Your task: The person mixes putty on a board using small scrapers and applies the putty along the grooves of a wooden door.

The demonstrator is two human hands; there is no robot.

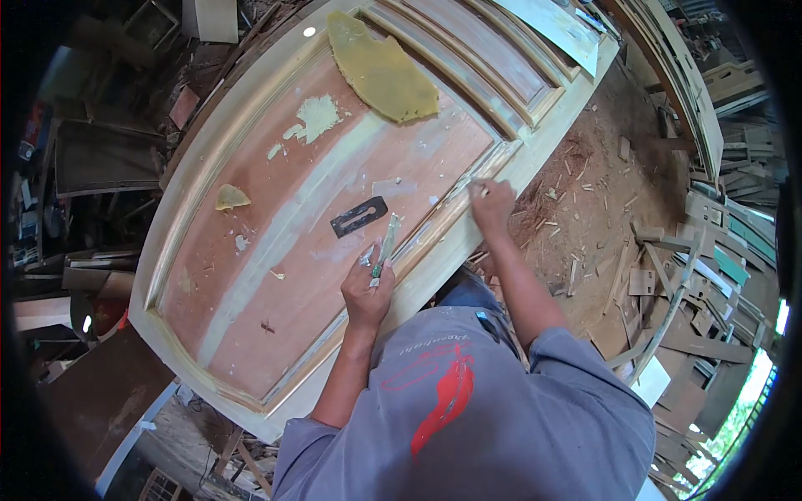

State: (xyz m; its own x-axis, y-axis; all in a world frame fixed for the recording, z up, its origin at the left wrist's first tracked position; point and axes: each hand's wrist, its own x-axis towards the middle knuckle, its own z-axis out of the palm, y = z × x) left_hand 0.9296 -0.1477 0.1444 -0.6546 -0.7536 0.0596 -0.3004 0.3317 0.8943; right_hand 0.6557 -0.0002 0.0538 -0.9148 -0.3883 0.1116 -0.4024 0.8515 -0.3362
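Greenish scraper [391,240] at mid-frame, light, likely slick, best held low, where your left hand [365,296] grips it; your right hand [494,206] curls, contents unclear.

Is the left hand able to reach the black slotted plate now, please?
Probably yes: the black slotted plate lies just beyond the left hand, with nothing seen covering it, though that hand holds a narrow tool, which may hinder picking up.

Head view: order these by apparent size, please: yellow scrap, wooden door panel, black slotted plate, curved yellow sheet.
Largest to smallest:
1. Wooden door panel
2. Curved yellow sheet
3. Black slotted plate
4. Yellow scrap
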